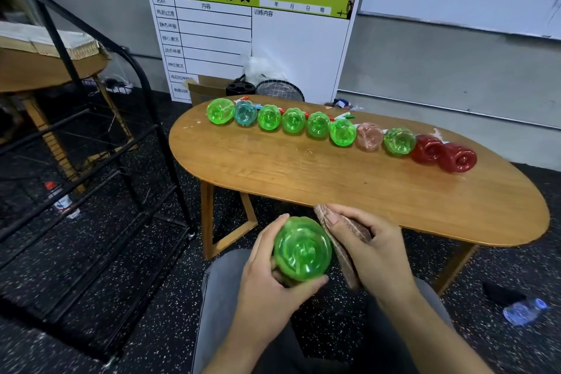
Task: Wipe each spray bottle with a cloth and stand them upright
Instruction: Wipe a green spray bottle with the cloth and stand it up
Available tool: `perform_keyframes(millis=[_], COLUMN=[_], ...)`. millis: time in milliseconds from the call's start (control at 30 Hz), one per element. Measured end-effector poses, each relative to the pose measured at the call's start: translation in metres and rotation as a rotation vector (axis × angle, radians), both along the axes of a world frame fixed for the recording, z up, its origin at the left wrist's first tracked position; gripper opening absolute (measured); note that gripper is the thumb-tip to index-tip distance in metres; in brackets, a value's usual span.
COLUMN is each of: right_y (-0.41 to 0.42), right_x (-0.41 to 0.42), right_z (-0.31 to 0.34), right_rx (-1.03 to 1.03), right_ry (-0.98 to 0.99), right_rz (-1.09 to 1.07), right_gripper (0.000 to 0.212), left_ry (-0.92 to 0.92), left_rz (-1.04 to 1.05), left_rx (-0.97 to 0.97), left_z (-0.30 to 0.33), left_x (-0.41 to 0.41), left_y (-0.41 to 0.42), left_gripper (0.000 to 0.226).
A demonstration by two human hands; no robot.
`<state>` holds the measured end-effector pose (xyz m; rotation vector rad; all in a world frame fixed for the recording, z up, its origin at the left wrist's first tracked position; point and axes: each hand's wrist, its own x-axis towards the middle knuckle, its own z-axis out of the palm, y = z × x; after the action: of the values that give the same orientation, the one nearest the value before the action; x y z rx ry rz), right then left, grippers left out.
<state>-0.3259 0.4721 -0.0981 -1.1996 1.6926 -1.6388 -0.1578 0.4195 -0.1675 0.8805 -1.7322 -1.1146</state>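
The green spray bottle (302,249) was glossy translucent plastic. The cloth (343,249) was matt, rough brown fabric. The table (303,173) was smooth, lightly sheened wood.

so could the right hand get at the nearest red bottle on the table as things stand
Probably not yet: the right hand holds the cloth, though nothing stands between it and the red bottle.

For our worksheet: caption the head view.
Left hand grips translucent green plastic bottle; right hand holds brown cloth against it.
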Motion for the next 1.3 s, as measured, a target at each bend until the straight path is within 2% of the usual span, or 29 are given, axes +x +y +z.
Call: perform_keyframes(millis=[100, 200, 267, 433, 533, 733, 833, 967, 1133, 1300], right_y=[0.014, 0.021, 0.017, -0.004, -0.012, -0.01, -0.002, 0.006, -0.005, -0.022], right_x=[0.012, 0.02, 0.024, 0.038, 0.048, 0.061, 0.057, 0.043, 0.034, 0.053], right_z=[-0.006, -0.014, -0.016, -0.017, -0.015, -0.02, -0.023, -0.018, -0.004, -0.002], right_rx=[-0.131, -0.156, -0.161, -0.201, -0.199, -0.208, -0.178, -0.15, -0.141, -0.173], right_ry=[0.271, 0.544, 0.635, 0.687, 0.706, 0.756, 0.779, 0.755, 0.759, 0.784], right_rz=[0.004, -0.048, -0.122, -0.163, -0.127, 0.032, 0.074, 0.033, -0.138, -0.116], right_gripper=[0.025, 0.027, 0.026, 0.022, 0.022, 0.022, 0.022, 0.02, 0.023, 0.021], left_ry=[-0.005, 0.004, -0.012, -0.039, -0.037, 0.015, 0.014, 0.025, -0.036, -0.04], left_rz=[0.094, 0.14, 0.169, 0.208, 0.208, 0.204, 0.24, 0.23, 0.225, 0.222], left_rx=[-0.016, -0.041, -0.077, -0.126, -0.128, -0.089, -0.079, -0.099, -0.148, -0.155], left_z=[0.0, 0.0, 0.001, 0.002, 0.003, 0.004, 0.001, 0.005, 0.004, 0.003], left_x=[0.002, 0.004, 0.005, 0.011, 0.014, 0.02, 0.022, 0.022, 0.021, 0.021], left_y=[-0.006, -0.008, -0.009, -0.012, -0.014, -0.015, -0.019, -0.019, -0.018, -0.016], left_gripper=[0.097, 0.096, 0.095, 0.097, 0.096, 0.08, 0.083, 0.088, 0.095, 0.091])
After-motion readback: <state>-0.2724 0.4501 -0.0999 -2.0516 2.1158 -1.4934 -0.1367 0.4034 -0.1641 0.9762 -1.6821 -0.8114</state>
